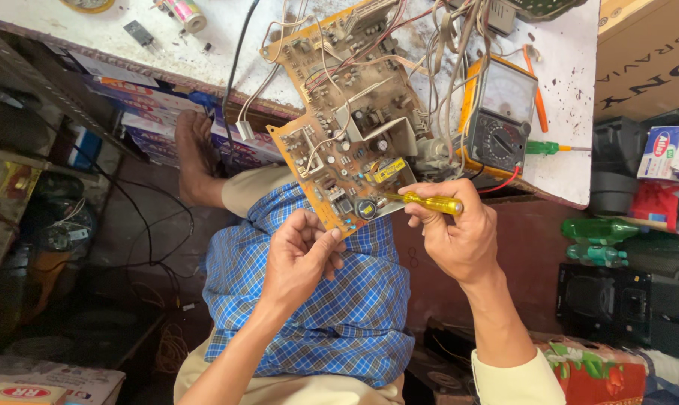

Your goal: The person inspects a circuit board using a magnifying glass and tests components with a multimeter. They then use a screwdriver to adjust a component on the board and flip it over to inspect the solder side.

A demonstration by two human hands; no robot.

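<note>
While the white workbench (564,97) carries a yellow meter (500,112) and loose wires, a brown circuit board (347,127) juts off its edge over the lap — the left hand (298,259) pinches its near corner, the right hand (459,240) grips a yellow screwdriver (429,202) whose tip touches the board.

One head-worn camera looks steeply down—close, seemingly turned sideways—over the lap toward the workbench (564,90) edge.

An electronics repair workshop: circuit board (347,120), multimeter (498,112), loose wires, stacked speakers (624,300).
</note>
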